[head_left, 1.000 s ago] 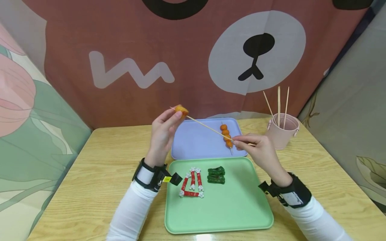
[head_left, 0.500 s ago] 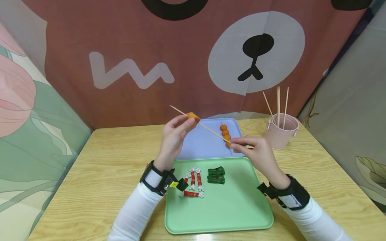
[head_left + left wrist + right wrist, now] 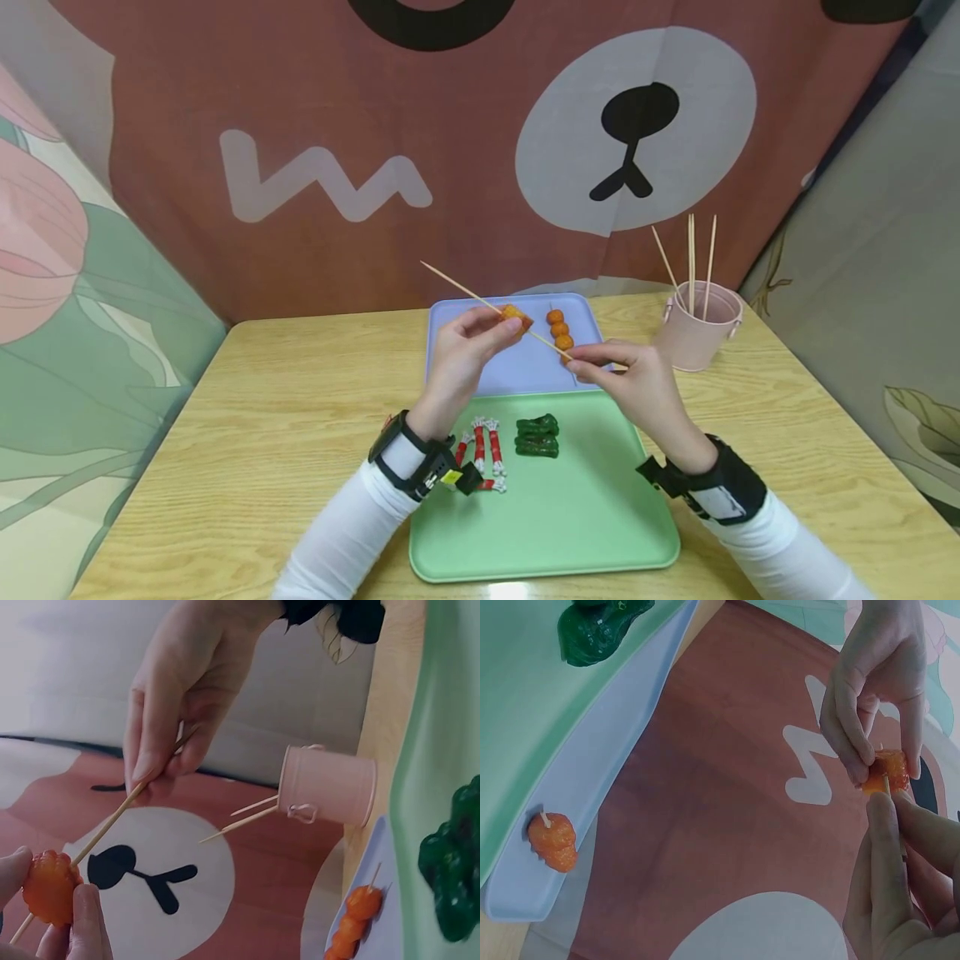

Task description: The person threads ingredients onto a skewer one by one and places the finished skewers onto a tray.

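Between the thumb and fingers of my left hand (image 3: 465, 354), an orange-yellow ridged food piece (image 3: 516, 317) is pinched. A thin wooden skewer (image 3: 457, 285) passes through it, its pointed end sticking out far to the upper left. My right hand (image 3: 637, 379) pinches the same skewer near its other end. In the left wrist view the piece (image 3: 51, 889) sits low on the left, with the skewer (image 3: 112, 819) running up to the right fingers. Behind the hands, a finished-looking skewer of orange balls (image 3: 559, 328) lies on the purple tray (image 3: 517, 379), partly covered by the right fingertips.
A green tray (image 3: 585, 525) in front bears several red pieces with white frilled ends (image 3: 480, 446), partly behind the left wrist, and dark green pepper-like pieces (image 3: 537, 436). A pink bucket (image 3: 693, 342) with several upright skewers (image 3: 710, 258) stands at right. A printed cloth (image 3: 337, 258) hangs behind.
My left hand has moved right and down, sliding the orange-yellow piece along the skewer toward my right hand. More of the pointed end now shows. The right hand has shifted slightly left.
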Demonstrator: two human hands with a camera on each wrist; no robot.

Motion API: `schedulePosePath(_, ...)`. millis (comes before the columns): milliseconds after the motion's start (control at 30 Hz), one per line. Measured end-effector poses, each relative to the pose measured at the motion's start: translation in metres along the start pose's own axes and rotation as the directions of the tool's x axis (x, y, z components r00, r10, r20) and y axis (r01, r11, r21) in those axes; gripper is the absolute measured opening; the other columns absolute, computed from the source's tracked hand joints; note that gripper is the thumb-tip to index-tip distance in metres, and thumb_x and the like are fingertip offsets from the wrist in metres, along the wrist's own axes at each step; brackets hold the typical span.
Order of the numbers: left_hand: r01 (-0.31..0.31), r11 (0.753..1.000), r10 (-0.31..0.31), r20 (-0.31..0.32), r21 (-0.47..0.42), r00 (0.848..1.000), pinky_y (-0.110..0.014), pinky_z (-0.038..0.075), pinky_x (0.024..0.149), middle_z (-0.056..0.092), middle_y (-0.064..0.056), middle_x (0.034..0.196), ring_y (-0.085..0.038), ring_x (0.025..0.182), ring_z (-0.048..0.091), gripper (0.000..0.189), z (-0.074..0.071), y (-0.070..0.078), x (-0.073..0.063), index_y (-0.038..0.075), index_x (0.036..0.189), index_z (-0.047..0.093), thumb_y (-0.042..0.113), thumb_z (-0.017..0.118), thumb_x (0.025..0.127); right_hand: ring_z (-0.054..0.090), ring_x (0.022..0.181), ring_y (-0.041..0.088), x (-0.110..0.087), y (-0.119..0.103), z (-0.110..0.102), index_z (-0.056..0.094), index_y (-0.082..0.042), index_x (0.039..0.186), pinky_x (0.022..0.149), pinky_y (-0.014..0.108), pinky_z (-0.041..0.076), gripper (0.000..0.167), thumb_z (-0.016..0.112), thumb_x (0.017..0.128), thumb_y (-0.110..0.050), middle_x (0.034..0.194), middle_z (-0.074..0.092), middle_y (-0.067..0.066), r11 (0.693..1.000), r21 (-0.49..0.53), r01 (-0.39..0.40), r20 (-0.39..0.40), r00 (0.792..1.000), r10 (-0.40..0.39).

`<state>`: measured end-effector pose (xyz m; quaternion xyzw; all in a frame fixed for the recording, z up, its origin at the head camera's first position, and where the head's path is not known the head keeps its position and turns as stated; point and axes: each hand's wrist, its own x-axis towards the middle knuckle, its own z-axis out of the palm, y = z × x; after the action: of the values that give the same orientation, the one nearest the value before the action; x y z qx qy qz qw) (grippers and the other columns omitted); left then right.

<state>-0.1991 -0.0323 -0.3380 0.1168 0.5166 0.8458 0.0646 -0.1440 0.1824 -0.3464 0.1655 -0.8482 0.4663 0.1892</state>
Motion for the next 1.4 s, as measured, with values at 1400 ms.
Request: schedulePosePath(1400,0.105,0.960,-0.126,0.066,0.258,0.990,-0.033,0.052,0.089,0.066,0.000,0.090,-0.015,0.089,0.064,0.027,0.015,-0.021,-0.018,0.008,0.096,0.064,0.019,0.079,0.077,0.066,0.075,0.001,-0.006,-0.004,0.006,0.077,-0.009,0.092,0.063,0.014,0.054,0.012,0.074,0.080,-0.008,0.088,0.074,0.003,0.998,-0.013,0.062,-0.042,0.997,-0.063)
